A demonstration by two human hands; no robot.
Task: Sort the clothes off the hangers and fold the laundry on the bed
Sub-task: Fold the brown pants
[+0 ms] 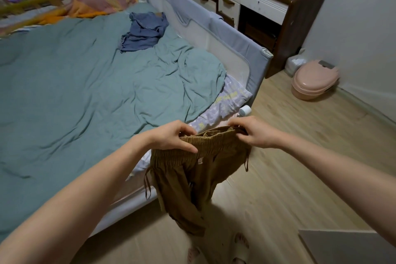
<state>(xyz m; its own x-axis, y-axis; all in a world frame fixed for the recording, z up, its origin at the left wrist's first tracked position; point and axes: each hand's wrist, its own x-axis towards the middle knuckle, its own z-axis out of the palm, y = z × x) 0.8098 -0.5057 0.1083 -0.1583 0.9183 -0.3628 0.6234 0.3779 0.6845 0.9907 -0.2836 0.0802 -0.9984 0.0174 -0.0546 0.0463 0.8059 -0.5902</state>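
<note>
Brown corduroy trousers with an elastic waist (pixel 192 176) hang past the bed's corner at 6 o'clock, over bare wooden floor (pixel 289 156). The left hand (pixel 171 137) and right hand (pixel 252 133) each pinch the waistband. A crumpled blue garment (pixel 143 32) lies at 12 o'clock on the teal duvet (pixel 64 92), near the padded grey bed rail (pixel 214 28). The small waistband label is unreadable.

My one camera sits on my head, looking forward and down, close over my fingers (pixel 188 148). Beyond my fingertips lies the bed (pixel 64 92) (wide-angle, so the floor (pixel 289 156) shows beneath them).
</note>
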